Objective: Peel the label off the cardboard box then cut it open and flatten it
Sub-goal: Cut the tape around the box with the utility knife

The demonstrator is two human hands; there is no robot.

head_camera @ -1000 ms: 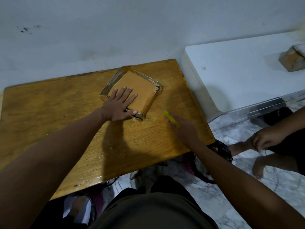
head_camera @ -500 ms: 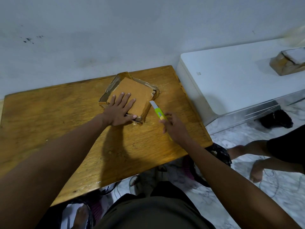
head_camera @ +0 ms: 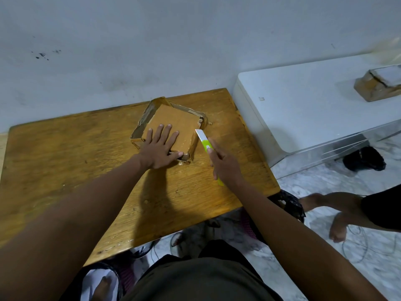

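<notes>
Hands first, nearest the viewer. Right hand (head_camera: 224,165) was closed round the green cutter (head_camera: 205,145), blade out and its tip just beside the box's right edge; contact could not be confirmed. Left hand (head_camera: 161,146) lay open and flat, fingers spread, pressing on the near half of the box (head_camera: 173,122) and gripping nothing.

Box sat on the table (head_camera: 65,170), toward its far edge and near the wall, with tape-edged flaps standing up round the far sides. A small printed scrap showed at its right corner; whether it was label could not be told.

Judgement: step in hand was the cut along the right seam. To do it well:
- keep the blade shallow, following the tape line only
- draw the stroke away from the left hand
- keep the left thumb, close to the near right corner, clear of the blade path
- keep steady downward pressure so the box does not slide on the table
</notes>
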